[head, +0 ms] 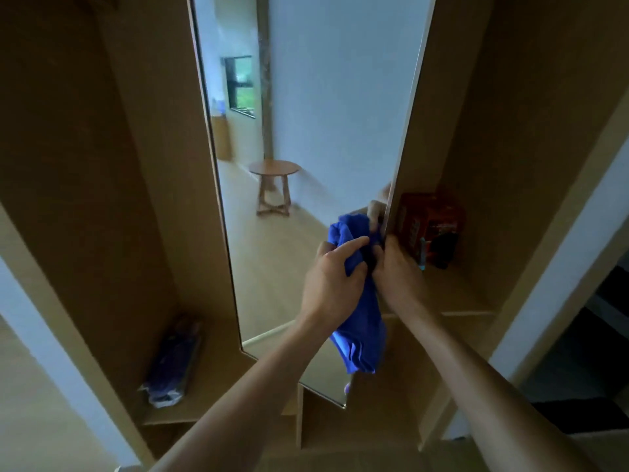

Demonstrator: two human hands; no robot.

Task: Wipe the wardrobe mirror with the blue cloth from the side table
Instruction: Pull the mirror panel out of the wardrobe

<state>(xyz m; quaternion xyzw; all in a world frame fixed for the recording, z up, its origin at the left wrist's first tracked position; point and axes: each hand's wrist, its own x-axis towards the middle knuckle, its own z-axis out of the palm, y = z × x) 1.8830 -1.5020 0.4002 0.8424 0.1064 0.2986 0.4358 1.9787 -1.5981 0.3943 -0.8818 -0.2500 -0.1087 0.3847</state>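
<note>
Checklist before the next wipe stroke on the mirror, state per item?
1. Blue cloth in hand: ok, left hand grips it.
2. Right hand on cloth: ok, it holds the top.
3. Cloth spread for wiping: not ok, bunched, tail hanging.
4. Wardrobe mirror unobstructed: ok, only hands and cloth before it.
5. Clearance at mirror's right edge: not ok, red box on the shelf sits close beside the right hand.
6. Smears on the glass: cannot tell.
</note>
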